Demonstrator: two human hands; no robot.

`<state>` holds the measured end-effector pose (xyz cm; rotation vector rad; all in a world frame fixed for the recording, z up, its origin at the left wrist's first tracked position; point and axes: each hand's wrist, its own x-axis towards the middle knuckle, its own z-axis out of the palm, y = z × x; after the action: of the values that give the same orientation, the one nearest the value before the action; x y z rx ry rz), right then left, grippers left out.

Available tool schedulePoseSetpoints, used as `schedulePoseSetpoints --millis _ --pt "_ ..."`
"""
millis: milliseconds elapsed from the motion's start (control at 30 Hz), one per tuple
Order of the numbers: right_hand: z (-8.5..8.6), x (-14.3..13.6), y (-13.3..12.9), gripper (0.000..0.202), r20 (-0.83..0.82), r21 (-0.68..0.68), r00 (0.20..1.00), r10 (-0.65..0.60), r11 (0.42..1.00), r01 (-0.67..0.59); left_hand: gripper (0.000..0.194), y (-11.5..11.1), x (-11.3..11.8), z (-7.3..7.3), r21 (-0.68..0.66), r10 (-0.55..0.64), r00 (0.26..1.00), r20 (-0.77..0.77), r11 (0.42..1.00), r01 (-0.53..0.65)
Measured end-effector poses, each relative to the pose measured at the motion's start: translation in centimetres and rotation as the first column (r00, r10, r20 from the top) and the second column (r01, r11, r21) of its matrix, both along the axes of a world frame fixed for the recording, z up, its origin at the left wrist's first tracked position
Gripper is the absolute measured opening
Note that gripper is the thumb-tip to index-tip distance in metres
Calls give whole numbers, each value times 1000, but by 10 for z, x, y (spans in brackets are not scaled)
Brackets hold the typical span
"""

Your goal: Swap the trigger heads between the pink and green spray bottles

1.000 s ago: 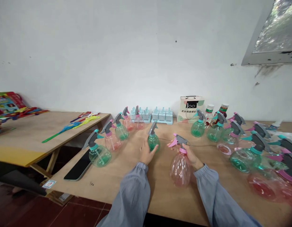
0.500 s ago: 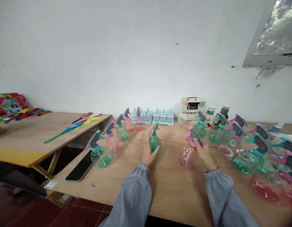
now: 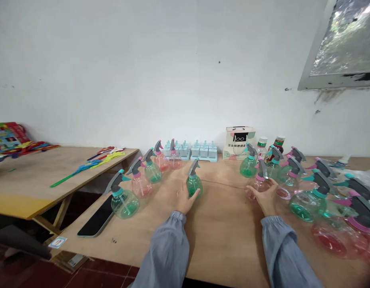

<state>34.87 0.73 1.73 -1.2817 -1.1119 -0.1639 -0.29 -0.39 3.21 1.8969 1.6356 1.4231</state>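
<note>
My left hand [image 3: 184, 200] is curled round the body of a green spray bottle [image 3: 195, 185], which stands upright on the table with its grey trigger head facing up. At the right, my right hand [image 3: 266, 198] grasps a clear pink spray bottle [image 3: 258, 185] by its body, thumb in front and fingers at the far side. This pink bottle stands upright, close to a green spray bottle [image 3: 248, 167] behind it and a pink-collared spray bottle [image 3: 288, 180] on its right. Part of its base is hidden by my hand.
Several spray bottles form a row at left, including a green one [image 3: 125, 204] beside a black phone [image 3: 96, 218]. More crowd the right side, like a large green one [image 3: 307, 204]. Pale blue moulds [image 3: 204, 153] and a paper bag [image 3: 239, 146] stand by the wall.
The pink bottle, tilted and held near its neck before, has moved right and now stands upright. My right hand has shifted down to its body. My left hand stays at the green bottle.
</note>
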Motion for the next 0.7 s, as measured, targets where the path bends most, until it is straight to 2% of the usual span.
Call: schedulePoseSetpoints --millis 167,300,367,433,500,533,600,700 --pt "-16 14 11 100 163 -55 980 -117 990 128 76 -1 -1 2 -23 -13 1000 2 1000 13" --pt "-18 18 23 107 190 -149 970 -149 972 179 74 -1 -1 1 -13 -7 1000 -6 1000 7" --pt "-14 15 20 109 173 -131 970 -173 972 197 73 0 0 0 -6 6 1000 -8 1000 -6" --pt "-7 6 7 103 128 -25 975 -182 982 187 71 0 2 -2 21 25 1000 -4 999 -24" --pt "1 -12 -11 88 89 92 990 -112 990 104 69 -3 9 -4 61 59 998 -2 996 -59" --pt "5 -26 -20 78 91 118 995 -32 993 21 68 -6 14 -5 76 81 997 -5 994 -80" --pt "12 -58 -37 66 160 57 966 204 975 -215 67 -14 27 -7 84 109 994 -26 991 -106" --pt "23 -108 -50 75 190 -97 879 437 900 -426 66 -30 47 -10 73 58 996 -64 996 -54"
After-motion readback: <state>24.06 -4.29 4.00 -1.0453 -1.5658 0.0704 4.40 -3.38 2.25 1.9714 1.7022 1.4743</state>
